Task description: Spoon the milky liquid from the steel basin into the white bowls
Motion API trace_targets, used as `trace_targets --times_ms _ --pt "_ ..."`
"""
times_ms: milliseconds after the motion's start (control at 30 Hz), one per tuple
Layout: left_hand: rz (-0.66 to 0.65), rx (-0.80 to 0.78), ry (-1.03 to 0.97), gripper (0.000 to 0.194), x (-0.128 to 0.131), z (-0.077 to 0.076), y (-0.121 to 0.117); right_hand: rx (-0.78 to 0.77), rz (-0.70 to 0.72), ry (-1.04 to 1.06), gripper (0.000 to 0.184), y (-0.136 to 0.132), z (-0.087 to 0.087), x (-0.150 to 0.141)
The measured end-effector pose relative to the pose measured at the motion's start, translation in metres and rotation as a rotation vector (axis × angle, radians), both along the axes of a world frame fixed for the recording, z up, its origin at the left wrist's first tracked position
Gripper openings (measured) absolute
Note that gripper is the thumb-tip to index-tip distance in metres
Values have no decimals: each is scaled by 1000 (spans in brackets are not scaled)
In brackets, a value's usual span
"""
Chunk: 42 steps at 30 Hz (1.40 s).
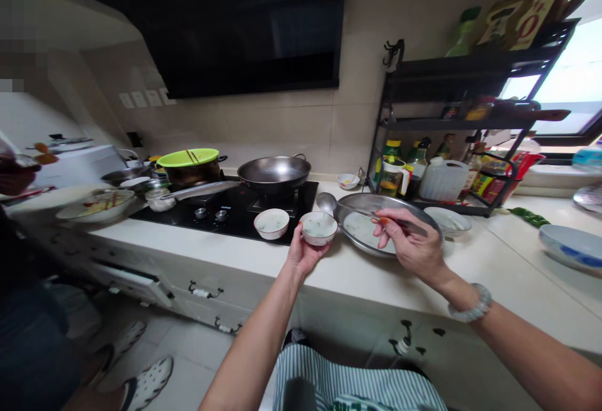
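My left hand [305, 251] is closed around a small white bowl [318, 227] of pale soup, holding it just above the counter edge. My right hand [410, 243] grips the handle of a metal ladle [326, 202], whose scoop hovers between that bowl and a wide steel basin [362, 229] with pale liquid in it. A second small white bowl [271, 223] with the same soup stands on the counter to the left, by the black hob [226, 210].
An empty wok [274, 174] and a pot under a green lid [189, 159] sit on the hob. A black rack [451, 122] with bottles stands at the back right. Plates and bowls [571, 246] lie on the counter. Another person's legs and shoes [141, 386] are at left.
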<state>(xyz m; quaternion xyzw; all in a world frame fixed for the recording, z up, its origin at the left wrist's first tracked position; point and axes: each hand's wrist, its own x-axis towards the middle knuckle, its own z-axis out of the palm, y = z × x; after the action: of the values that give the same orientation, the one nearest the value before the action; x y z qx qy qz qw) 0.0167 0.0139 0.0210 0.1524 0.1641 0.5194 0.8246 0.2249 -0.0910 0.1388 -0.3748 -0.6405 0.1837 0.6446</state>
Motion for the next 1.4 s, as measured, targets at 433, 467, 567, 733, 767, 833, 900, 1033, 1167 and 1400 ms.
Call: trace_targets --times_ms 433,467,567,733,767,833,900,1033,1167,1400 --pt "-2 -19 2 56 0 2 -1 -153 -117 340 28 9 -18 4" --pt "2 -21 2 56 0 3 -2 -178 -136 430 29 14 -17 9" --pt "10 -27 2 56 0 2 -1 -210 -194 577 28 26 -14 25" --pt "12 -29 3 53 0 0 0 -253 -334 483 20 29 -16 46" --pt "13 -27 4 54 0 0 0 -276 -352 425 18 29 -17 48" --pt "13 -23 9 55 0 0 0 -309 -360 298 14 29 -22 50" --pt "12 -18 15 57 0 0 0 -309 -350 179 11 30 -28 50" --pt "20 -27 23 56 1 2 -1 -314 -307 56 10 36 -39 47" --pt "24 -36 23 54 1 4 -3 -360 -334 178 7 41 -39 48" --pt "23 -37 23 52 1 5 -3 -434 -364 562 12 37 -27 63"
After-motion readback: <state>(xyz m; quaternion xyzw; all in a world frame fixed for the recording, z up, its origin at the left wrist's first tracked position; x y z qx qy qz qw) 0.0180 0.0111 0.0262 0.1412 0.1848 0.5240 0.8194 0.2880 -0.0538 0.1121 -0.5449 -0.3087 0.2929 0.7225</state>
